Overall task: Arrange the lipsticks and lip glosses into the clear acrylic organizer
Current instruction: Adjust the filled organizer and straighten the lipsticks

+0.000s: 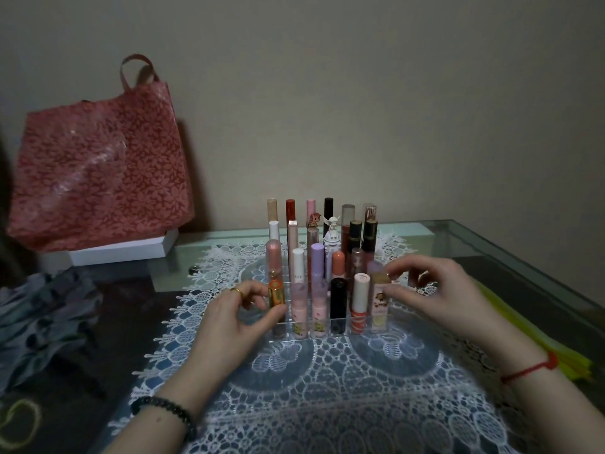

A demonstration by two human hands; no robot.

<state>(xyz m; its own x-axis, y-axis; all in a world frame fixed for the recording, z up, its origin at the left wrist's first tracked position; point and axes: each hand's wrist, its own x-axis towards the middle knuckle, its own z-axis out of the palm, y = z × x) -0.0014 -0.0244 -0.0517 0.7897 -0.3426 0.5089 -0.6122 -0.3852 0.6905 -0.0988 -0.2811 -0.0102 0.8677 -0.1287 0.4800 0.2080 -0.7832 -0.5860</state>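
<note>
Head view, left to right, placed relative to the clear acrylic organizer [327, 334]. Far left of it, against the wall, a red floral bag [98, 165] stands on a white box [121, 249], with grey fabric [42, 322] nearer the camera. The organizer rests on a lace doily [294, 381] on the glass table [491, 244] and holds upright lipsticks and lip glosses in several rows. Faint lettering on a white-capped tube [298, 270] in it is too blurred to read.

At its front-left corner the left hand [229, 322], wearing a gold ring [237, 291], pinches a gold-capped tube [276, 294] between thumb and forefinger, the tube standing in the corner slot. At its front-right corner the right hand [435, 296], fingers curled, appears to pinch the top of a cartoon-printed tube [379, 306] seated in its slot. Right of the organizer, yellow strips [540, 339] lie on the glass.
</note>
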